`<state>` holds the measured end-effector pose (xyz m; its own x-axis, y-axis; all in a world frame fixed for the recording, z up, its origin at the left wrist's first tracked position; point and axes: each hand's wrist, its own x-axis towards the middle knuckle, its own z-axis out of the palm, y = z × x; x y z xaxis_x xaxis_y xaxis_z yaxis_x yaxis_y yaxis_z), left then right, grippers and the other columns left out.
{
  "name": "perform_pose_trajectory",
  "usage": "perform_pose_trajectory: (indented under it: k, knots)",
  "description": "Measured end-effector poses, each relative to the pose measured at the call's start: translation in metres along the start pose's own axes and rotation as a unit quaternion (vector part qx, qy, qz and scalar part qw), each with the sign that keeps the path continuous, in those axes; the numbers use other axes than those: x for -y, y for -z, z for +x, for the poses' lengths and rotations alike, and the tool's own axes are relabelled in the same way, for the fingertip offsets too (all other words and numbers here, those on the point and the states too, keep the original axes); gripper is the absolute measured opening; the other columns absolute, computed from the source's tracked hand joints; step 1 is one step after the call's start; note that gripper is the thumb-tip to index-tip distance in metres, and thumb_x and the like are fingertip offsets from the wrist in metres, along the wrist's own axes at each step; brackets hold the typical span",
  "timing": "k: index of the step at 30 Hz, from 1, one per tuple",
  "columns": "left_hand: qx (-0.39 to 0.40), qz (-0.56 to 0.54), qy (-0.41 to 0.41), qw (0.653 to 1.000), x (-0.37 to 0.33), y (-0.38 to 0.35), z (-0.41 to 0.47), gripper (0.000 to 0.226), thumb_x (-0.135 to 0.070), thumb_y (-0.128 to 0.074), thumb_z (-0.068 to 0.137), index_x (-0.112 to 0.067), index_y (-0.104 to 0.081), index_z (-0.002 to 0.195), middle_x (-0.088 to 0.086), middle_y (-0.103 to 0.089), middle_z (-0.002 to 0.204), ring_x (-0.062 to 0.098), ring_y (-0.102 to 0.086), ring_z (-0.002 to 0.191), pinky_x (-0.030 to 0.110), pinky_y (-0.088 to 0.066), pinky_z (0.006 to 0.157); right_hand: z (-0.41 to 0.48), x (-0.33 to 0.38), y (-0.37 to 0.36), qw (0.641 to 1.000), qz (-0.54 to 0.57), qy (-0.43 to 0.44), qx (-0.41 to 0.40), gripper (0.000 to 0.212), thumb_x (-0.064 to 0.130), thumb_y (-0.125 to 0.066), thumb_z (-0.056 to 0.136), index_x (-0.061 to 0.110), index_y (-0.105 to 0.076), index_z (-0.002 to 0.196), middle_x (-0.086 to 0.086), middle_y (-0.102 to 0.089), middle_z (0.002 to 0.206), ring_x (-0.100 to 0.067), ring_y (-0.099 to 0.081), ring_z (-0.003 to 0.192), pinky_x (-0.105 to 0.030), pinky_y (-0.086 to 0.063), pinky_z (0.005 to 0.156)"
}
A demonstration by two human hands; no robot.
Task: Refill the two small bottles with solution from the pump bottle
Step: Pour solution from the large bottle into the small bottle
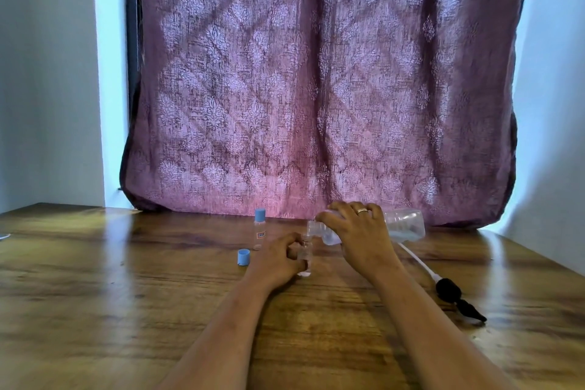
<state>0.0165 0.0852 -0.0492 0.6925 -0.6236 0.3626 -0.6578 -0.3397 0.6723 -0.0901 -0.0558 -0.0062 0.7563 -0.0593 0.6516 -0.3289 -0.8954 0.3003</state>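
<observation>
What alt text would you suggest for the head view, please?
The right hand tips the pump bottle over an open small bottle held by the left hand on a table. A capped bottle, a loose cap and the pump sit nearby.

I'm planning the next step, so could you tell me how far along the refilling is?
Done: the pump lies removed on the table, and one blue cap is off. In hand: the right hand tilts the large bottle over the open small bottle, which the left hand grips. Left: recapping it and the second small bottle, standing capped.
</observation>
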Motion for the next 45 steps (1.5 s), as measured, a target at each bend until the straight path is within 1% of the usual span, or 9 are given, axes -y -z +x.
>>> perform_pose_trajectory:
  k: [7,15,22,26,30,36,41,45]
  knots:
    - [0.003,-0.002,0.002,1.0,-0.0008,0.0001,-0.0005,0.041,-0.025,-0.068,0.079,-0.03,-0.058,0.118,0.003,-0.064,0.108,0.02,-0.062,0.099,0.043,-0.052,0.091,0.0002,-0.0009,-0.0005,1.0,0.004,0.003,0.002,0.069,-0.002,-0.058,0.071,0.039,-0.044,0.124,0.003,-0.045,0.137,-0.025,-0.048,0.119,-0.042,-0.03,0.097]
    - [0.007,-0.006,0.004,1.0,-0.001,0.0005,-0.0007,0.042,-0.025,-0.068,0.08,-0.03,-0.057,0.12,0.003,-0.064,0.104,0.02,-0.063,0.096,0.042,-0.053,0.09,0.0002,-0.0007,0.0,1.0,-0.001,0.005,0.006,0.07,-0.002,-0.057,0.072,0.04,-0.041,0.125,0.004,-0.043,0.139,-0.025,-0.046,0.12,-0.042,-0.029,0.097]
    - [0.009,-0.015,0.006,1.0,-0.0007,0.0009,-0.0012,0.043,-0.025,-0.07,0.079,-0.031,-0.057,0.12,-0.005,-0.061,0.095,0.016,-0.062,0.092,0.04,-0.054,0.088,0.0001,-0.0009,0.0,1.0,0.003,0.005,0.005,0.069,-0.001,-0.057,0.071,0.039,-0.042,0.125,0.003,-0.044,0.138,-0.025,-0.046,0.119,-0.043,-0.029,0.096]
    - [0.011,-0.01,0.008,1.0,-0.0013,0.0009,-0.0014,0.041,-0.026,-0.068,0.079,-0.033,-0.057,0.118,-0.002,-0.066,0.099,0.018,-0.063,0.094,0.041,-0.052,0.09,-0.0004,-0.0004,-0.0003,1.0,0.003,0.003,-0.002,0.07,-0.003,-0.062,0.067,0.038,-0.047,0.122,0.002,-0.049,0.133,-0.026,-0.051,0.115,-0.043,-0.033,0.094]
    - [0.015,-0.006,0.01,1.0,-0.0021,0.0015,-0.0015,0.043,-0.026,-0.068,0.08,-0.031,-0.056,0.121,0.0,-0.065,0.102,0.019,-0.063,0.097,0.042,-0.052,0.091,-0.0004,-0.0006,-0.0009,1.0,0.001,0.002,-0.002,0.071,-0.003,-0.065,0.064,0.038,-0.049,0.12,0.002,-0.051,0.13,-0.027,-0.053,0.112,-0.044,-0.035,0.092]
    - [0.021,-0.015,0.011,1.0,-0.0018,0.0015,-0.0015,0.047,-0.025,-0.067,0.08,-0.03,-0.054,0.125,0.002,-0.064,0.109,0.019,-0.062,0.099,0.042,-0.052,0.092,-0.0004,-0.0009,-0.0008,1.0,-0.006,0.001,0.011,0.071,0.001,-0.064,0.068,0.04,-0.043,0.123,0.005,-0.046,0.135,-0.024,-0.049,0.117,-0.042,-0.031,0.096]
    - [0.024,-0.018,0.01,0.999,-0.0006,0.0013,-0.0002,0.045,-0.026,-0.067,0.081,-0.03,-0.054,0.124,0.002,-0.064,0.109,0.019,-0.062,0.099,0.043,-0.052,0.092,-0.0001,-0.0007,-0.0007,1.0,-0.006,0.001,0.006,0.07,0.0,-0.063,0.067,0.039,-0.045,0.122,0.004,-0.048,0.134,-0.025,-0.051,0.116,-0.043,-0.032,0.094]
    - [0.027,-0.02,0.015,0.999,-0.0002,0.0009,-0.0003,0.049,-0.025,-0.067,0.08,-0.029,-0.052,0.127,0.003,-0.064,0.111,0.02,-0.062,0.1,0.042,-0.052,0.093,-0.0004,-0.0009,-0.001,1.0,-0.005,0.001,0.01,0.07,0.001,-0.063,0.068,0.04,-0.043,0.124,0.003,-0.046,0.136,-0.025,-0.049,0.118,-0.043,-0.032,0.095]
